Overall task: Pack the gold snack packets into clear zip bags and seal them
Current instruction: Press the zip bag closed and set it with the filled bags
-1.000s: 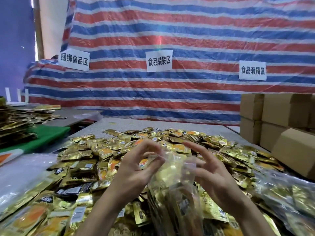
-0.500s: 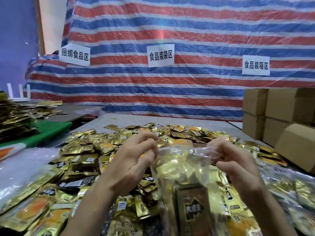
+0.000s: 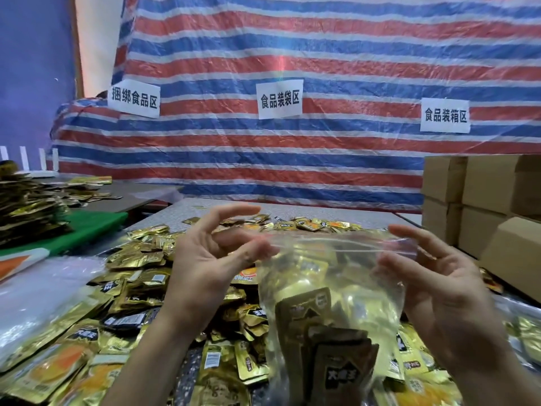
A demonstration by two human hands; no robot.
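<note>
head view: a clear zip bag (image 3: pixel 345 276), holding several gold snack packets (image 3: pixel 336 347), is held up over the table between both hands. the left hand (image 3: pixel 205 265) pinches the left end of the bag's top strip between thumb and fingertip; the right hand (image 3: pixel 439 288) pinches the right end, its other fingers spread. loose gold packets (image 3: pixel 137 259) lie heaped on the grey table (image 3: pixel 307 208) beneath. cardboard boxes (image 3: pixel 491 194) stand at right, before a striped tarpaulin (image 3: pixel 292 148).

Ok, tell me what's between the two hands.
In the head view, the top edge of the clear zip bag spans from the left hand to the right hand, each holding one end; gold packets sit inside it, lower down.
</note>
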